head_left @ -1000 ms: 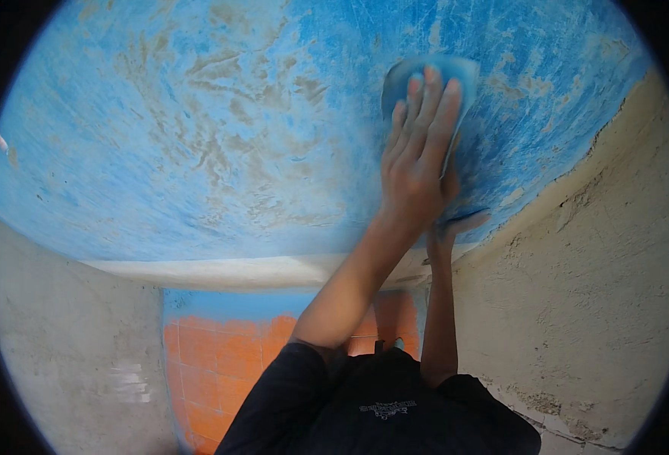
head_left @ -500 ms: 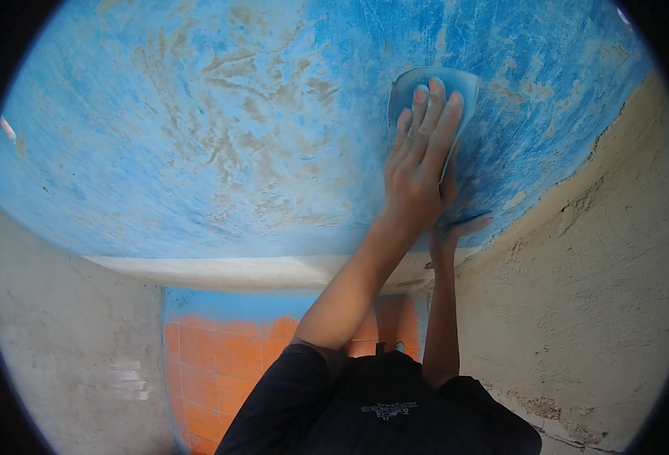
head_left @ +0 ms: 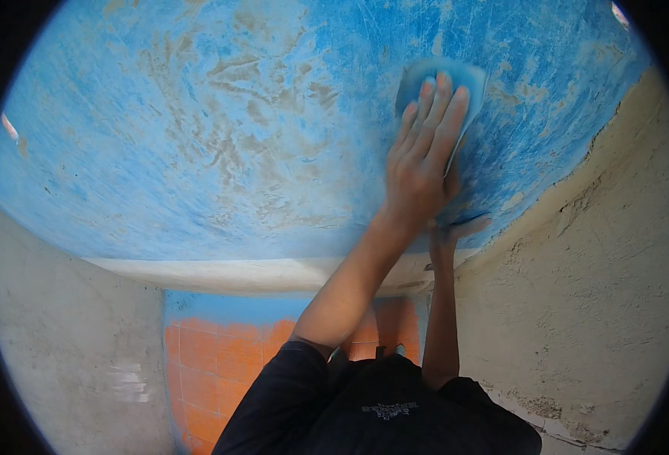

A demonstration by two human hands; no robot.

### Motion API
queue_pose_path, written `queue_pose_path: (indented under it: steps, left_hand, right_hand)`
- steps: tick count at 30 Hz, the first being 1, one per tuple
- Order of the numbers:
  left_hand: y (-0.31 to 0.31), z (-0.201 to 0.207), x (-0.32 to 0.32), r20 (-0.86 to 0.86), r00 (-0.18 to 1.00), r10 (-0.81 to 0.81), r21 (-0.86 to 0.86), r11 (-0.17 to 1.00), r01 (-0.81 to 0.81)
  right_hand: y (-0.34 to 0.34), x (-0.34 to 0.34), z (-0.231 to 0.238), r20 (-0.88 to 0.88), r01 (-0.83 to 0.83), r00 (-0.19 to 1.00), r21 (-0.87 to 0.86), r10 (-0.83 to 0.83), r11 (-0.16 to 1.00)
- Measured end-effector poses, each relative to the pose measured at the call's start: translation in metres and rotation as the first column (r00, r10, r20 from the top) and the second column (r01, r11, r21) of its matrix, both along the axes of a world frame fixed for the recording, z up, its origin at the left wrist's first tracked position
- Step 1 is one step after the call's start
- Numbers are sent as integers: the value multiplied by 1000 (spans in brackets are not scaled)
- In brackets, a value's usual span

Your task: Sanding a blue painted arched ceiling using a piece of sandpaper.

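My left hand (head_left: 421,163) presses a thin, curved sheet that looks like sandpaper (head_left: 474,80) against the blue wall (head_left: 266,152). Its fingers lie stretched and close together over the sheet, which is coated in blue dust and sticks out past the fingertips. The sheet's lower part is hidden under the palm. Lower and a little to the right, my right hand (head_left: 463,227) rests against the wall near its bottom edge. One of its digits points out to the right, while the rest is partly covered by my left hand and wrist.
Grey-brown scuffs and pale scratches mark the blue paint. A pale ledge (head_left: 220,271) runs along the bottom of the blue wall. Rough plaster (head_left: 562,303) stands at the right, and a grey wall (head_left: 69,303) at the left. Orange tiles (head_left: 213,360) lie below.
My left hand has slid slightly up and to the right, taking the sandpaper with it across the blue wall. The right hand has stayed almost where it was.
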State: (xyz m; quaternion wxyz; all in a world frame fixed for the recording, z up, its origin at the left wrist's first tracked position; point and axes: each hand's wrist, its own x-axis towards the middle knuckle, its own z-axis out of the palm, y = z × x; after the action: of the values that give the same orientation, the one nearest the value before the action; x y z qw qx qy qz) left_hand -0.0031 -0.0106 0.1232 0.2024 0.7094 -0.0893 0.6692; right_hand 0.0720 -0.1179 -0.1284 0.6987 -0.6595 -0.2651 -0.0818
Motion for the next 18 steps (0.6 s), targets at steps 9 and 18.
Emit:
queue_pose_path:
  steps: [9, 18]
  left_hand:
    - [11, -81, -13, -169, 985, 23, -68, 997, -35]
    - [7, -130, -22, -266, 964, 1, -129, 991, -36]
  right_hand:
    - [3, 3, -12, -18, -33, 999, 5, 33, 999]
    - [-1, 4, -24, -47, -99, 994, 4, 99, 995]
